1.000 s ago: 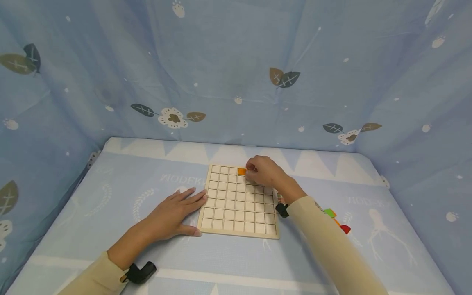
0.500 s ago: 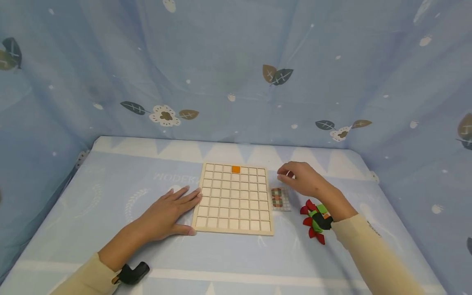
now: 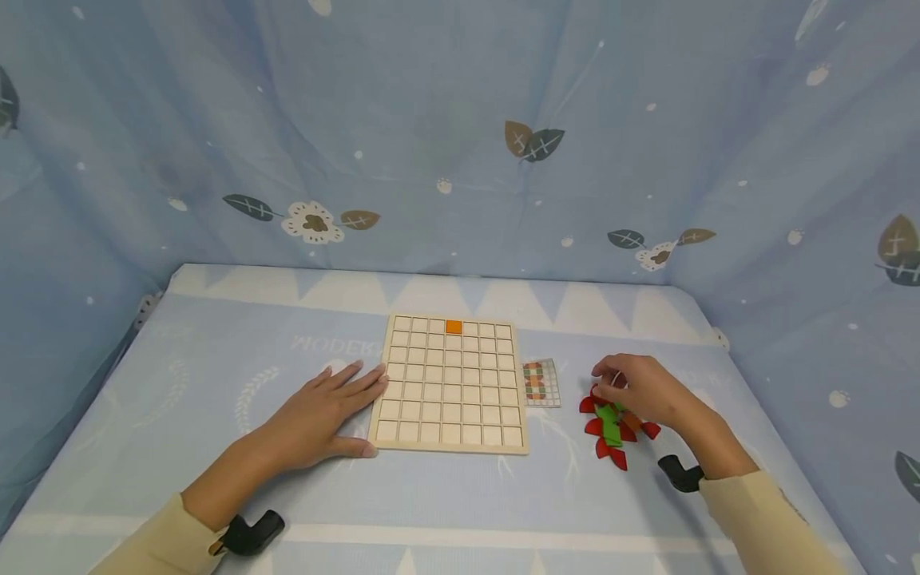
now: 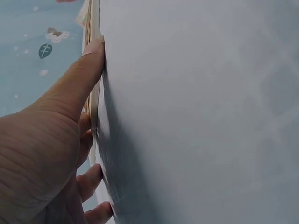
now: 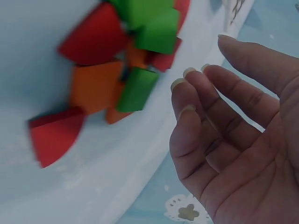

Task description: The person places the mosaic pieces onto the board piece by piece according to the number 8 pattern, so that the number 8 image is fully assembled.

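A wooden grid board lies on the table, with one orange square tile in its far row. My left hand rests spread at the board's left edge, fingertips and thumb touching it; the left wrist view shows the thumb along that edge. Over a small pile of loose pieces at the right hovers my right hand, its fingers loosely bent. In the right wrist view nothing is between thumb and fingers, and apart from them lie red quarter-round pieces, orange squares and green pieces.
A small pattern card with a coloured grid lies against the board's right side. Blue patterned curtain hangs behind the table and at both sides.
My right hand has left the board's far row and moved right and nearer, over the loose pieces. The orange tile stays on the board. My left hand keeps its place at the edge.
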`<action>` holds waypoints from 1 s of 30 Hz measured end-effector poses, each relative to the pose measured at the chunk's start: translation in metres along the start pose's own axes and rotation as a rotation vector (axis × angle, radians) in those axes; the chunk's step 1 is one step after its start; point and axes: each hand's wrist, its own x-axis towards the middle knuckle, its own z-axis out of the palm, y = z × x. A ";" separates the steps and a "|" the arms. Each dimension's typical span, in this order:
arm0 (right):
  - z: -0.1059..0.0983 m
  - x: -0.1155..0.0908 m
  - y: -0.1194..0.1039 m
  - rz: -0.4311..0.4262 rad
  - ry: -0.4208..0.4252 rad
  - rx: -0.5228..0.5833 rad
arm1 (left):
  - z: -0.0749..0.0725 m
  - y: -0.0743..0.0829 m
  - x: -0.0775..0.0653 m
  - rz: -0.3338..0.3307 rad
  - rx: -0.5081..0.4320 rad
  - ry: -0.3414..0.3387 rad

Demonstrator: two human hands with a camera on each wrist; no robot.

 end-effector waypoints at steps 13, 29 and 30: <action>0.026 -0.014 0.012 0.074 0.102 -0.112 | 0.003 -0.001 0.000 0.006 0.009 0.013; 0.029 -0.016 0.002 0.058 0.102 -0.215 | 0.000 0.000 0.000 -0.004 0.006 0.000; 0.028 -0.016 0.001 0.065 0.101 -0.213 | 0.000 0.000 0.001 -0.005 0.006 -0.002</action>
